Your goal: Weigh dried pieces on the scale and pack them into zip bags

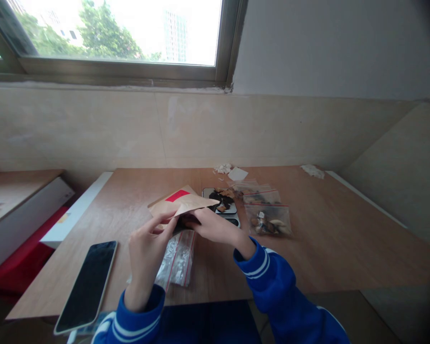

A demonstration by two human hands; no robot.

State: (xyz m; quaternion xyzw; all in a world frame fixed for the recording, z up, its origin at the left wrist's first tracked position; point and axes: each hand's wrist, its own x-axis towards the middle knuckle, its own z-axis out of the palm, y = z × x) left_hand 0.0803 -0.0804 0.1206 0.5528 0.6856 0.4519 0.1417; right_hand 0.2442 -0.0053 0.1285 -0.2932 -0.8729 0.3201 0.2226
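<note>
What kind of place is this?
Probably an indoor work corner: a wooden table stands by a window, with a small scale on it. I can't tell whether it's someone's home.

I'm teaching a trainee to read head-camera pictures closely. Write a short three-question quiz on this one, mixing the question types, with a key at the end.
1. At the opening of which thing are both the left hand and the right hand?
a) the window frame
b) the paper bag
c) the back wall

2. True or false: the phone lies to the left of the clear plastic bags.

3. Fill in the missing word: the dark pieces beyond the right hand rest on a ____.

Key: 1. b; 2. true; 3. scale
</note>
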